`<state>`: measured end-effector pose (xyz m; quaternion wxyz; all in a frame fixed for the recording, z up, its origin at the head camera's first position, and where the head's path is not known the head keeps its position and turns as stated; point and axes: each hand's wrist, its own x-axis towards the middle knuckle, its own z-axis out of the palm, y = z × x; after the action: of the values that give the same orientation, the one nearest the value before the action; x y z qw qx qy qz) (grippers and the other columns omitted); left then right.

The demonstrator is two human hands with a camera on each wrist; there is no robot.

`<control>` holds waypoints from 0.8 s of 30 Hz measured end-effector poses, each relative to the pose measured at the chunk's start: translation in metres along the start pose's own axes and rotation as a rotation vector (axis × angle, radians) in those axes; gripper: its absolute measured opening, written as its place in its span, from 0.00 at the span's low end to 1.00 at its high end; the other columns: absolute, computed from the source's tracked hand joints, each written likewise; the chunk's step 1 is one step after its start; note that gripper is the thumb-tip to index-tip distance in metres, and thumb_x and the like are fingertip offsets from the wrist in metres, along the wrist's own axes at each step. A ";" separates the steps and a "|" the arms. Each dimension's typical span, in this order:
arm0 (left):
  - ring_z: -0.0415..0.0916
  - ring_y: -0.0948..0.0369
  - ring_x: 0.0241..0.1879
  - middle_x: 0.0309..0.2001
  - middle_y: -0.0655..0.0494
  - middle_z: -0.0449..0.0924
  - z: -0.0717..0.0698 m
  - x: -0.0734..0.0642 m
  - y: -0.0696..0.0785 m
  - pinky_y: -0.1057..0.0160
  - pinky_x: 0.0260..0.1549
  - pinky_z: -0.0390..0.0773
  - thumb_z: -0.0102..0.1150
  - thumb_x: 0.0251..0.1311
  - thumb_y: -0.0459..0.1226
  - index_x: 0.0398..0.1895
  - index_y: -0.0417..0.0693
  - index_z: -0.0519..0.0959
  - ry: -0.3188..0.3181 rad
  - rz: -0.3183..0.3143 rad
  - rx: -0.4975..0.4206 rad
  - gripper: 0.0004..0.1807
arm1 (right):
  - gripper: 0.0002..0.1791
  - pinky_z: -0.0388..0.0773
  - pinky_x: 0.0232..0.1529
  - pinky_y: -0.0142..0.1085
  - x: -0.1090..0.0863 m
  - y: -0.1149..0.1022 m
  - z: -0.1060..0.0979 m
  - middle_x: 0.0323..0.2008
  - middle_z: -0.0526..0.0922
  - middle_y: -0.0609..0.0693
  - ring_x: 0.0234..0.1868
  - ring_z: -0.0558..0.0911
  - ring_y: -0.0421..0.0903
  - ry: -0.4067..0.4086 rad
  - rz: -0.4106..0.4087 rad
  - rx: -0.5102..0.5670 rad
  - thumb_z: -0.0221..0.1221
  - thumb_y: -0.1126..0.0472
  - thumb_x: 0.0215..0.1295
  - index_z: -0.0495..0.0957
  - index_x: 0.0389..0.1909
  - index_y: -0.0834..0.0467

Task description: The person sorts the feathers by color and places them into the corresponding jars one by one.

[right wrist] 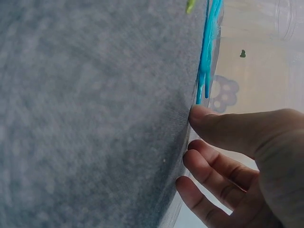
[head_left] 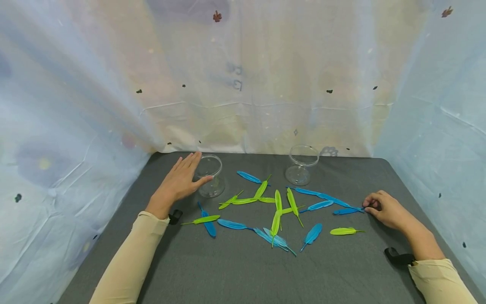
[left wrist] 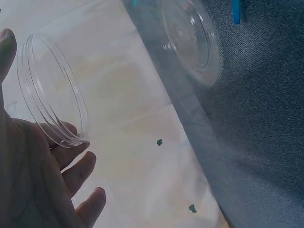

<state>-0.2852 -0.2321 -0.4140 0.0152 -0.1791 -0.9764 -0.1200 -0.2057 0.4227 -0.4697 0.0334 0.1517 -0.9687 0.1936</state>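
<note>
My left hand [head_left: 181,179] has its fingers stretched out beside a clear footed cup [head_left: 213,181]. In the left wrist view, the thumb and fingers lie around the clear rim [left wrist: 76,118]; I cannot tell how firmly they touch. On the right, my right hand [head_left: 387,209] has curled fingers at the quill end of a blue feather [head_left: 338,200]. The right wrist view has the thumb tip [right wrist: 199,114] at the end of that blue feather [right wrist: 206,57], with the contact partly hidden. Another blue feather [head_left: 344,211] lies crossed beneath that end.
A second clear footed cup [head_left: 298,175] stands at the back right. Several green feathers [head_left: 244,201] and blue feathers [head_left: 231,224] lie scattered and overlapping on the grey table [head_left: 235,274]. A lone green feather [head_left: 343,231] lies near my right hand. Patterned curtains [head_left: 265,76] surround the table.
</note>
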 end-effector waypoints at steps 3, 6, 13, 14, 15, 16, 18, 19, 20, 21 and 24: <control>0.36 0.47 0.87 0.89 0.45 0.36 0.000 0.001 0.000 0.43 0.85 0.31 0.50 0.75 0.69 0.89 0.45 0.38 0.003 -0.001 -0.007 0.58 | 0.06 0.71 0.34 0.38 0.000 0.000 0.000 0.38 0.75 0.52 0.36 0.72 0.41 0.000 0.004 -0.001 0.69 0.70 0.70 0.83 0.37 0.58; 0.35 0.47 0.87 0.89 0.45 0.35 0.000 0.002 0.000 0.43 0.85 0.31 0.50 0.75 0.69 0.89 0.45 0.37 -0.002 -0.005 -0.002 0.58 | 0.06 0.71 0.34 0.37 0.000 -0.001 0.000 0.39 0.75 0.52 0.36 0.72 0.41 0.001 0.011 -0.002 0.69 0.70 0.70 0.82 0.36 0.57; 0.35 0.46 0.87 0.89 0.45 0.35 -0.003 0.003 0.002 0.43 0.85 0.31 0.46 0.74 0.72 0.89 0.45 0.36 -0.013 -0.008 0.004 0.59 | 0.07 0.71 0.34 0.39 0.000 -0.001 0.000 0.40 0.76 0.53 0.37 0.73 0.43 -0.002 0.015 0.000 0.68 0.70 0.71 0.81 0.34 0.59; 0.35 0.46 0.87 0.89 0.45 0.35 -0.003 0.003 0.002 0.43 0.85 0.31 0.46 0.74 0.73 0.89 0.45 0.36 -0.011 -0.008 0.008 0.59 | 0.07 0.72 0.34 0.39 0.000 -0.001 0.000 0.41 0.76 0.53 0.37 0.73 0.43 -0.003 0.016 -0.005 0.68 0.70 0.71 0.81 0.34 0.59; 0.36 0.46 0.87 0.89 0.45 0.36 -0.003 0.004 0.002 0.43 0.85 0.31 0.46 0.74 0.73 0.89 0.45 0.36 -0.009 -0.007 0.009 0.60 | 0.07 0.73 0.35 0.40 0.000 -0.001 0.000 0.41 0.77 0.53 0.37 0.75 0.43 -0.005 0.013 -0.007 0.68 0.70 0.71 0.81 0.35 0.59; 0.36 0.46 0.87 0.89 0.44 0.36 -0.003 0.004 0.002 0.43 0.85 0.31 0.45 0.74 0.73 0.89 0.45 0.37 -0.007 -0.006 0.008 0.60 | 0.07 0.76 0.35 0.41 0.000 -0.001 -0.001 0.41 0.77 0.53 0.38 0.77 0.44 -0.007 0.010 -0.007 0.68 0.70 0.71 0.81 0.35 0.59; 0.36 0.46 0.87 0.89 0.44 0.36 -0.003 0.005 0.003 0.43 0.85 0.31 0.45 0.74 0.73 0.89 0.45 0.37 -0.007 -0.008 0.010 0.60 | 0.06 0.80 0.37 0.45 0.000 -0.002 -0.002 0.41 0.79 0.53 0.39 0.80 0.48 -0.010 0.004 -0.003 0.68 0.70 0.72 0.80 0.36 0.59; 0.36 0.46 0.87 0.89 0.44 0.36 -0.003 0.005 0.003 0.44 0.85 0.31 0.45 0.74 0.73 0.89 0.45 0.37 -0.009 -0.009 0.011 0.59 | 0.06 0.82 0.38 0.48 0.000 -0.002 -0.003 0.41 0.80 0.53 0.40 0.82 0.50 -0.010 0.000 0.003 0.67 0.70 0.72 0.80 0.37 0.59; 0.36 0.46 0.87 0.89 0.44 0.36 -0.003 0.005 0.003 0.44 0.85 0.31 0.45 0.74 0.72 0.89 0.45 0.37 -0.010 -0.009 0.010 0.59 | 0.07 0.84 0.39 0.51 0.000 -0.003 -0.003 0.40 0.81 0.53 0.41 0.84 0.52 -0.010 -0.004 0.012 0.67 0.71 0.72 0.79 0.37 0.59; 0.36 0.46 0.87 0.88 0.43 0.37 -0.003 0.004 0.003 0.43 0.85 0.31 0.46 0.75 0.72 0.89 0.44 0.37 -0.012 -0.009 0.009 0.59 | 0.07 0.85 0.40 0.53 -0.001 -0.003 -0.004 0.40 0.82 0.52 0.41 0.85 0.54 -0.006 -0.009 0.016 0.67 0.71 0.72 0.79 0.38 0.58; 0.36 0.46 0.87 0.88 0.43 0.37 -0.002 0.004 0.004 0.43 0.85 0.32 0.46 0.75 0.71 0.89 0.44 0.37 -0.014 -0.008 0.018 0.59 | 0.06 0.86 0.41 0.54 -0.002 -0.005 -0.006 0.38 0.84 0.50 0.41 0.85 0.53 0.002 -0.018 0.022 0.67 0.71 0.72 0.80 0.40 0.57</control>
<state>-0.2879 -0.2277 -0.4107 0.0094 -0.1757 -0.9782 -0.1103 -0.2021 0.4206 -0.4629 0.0347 0.1607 -0.9650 0.2042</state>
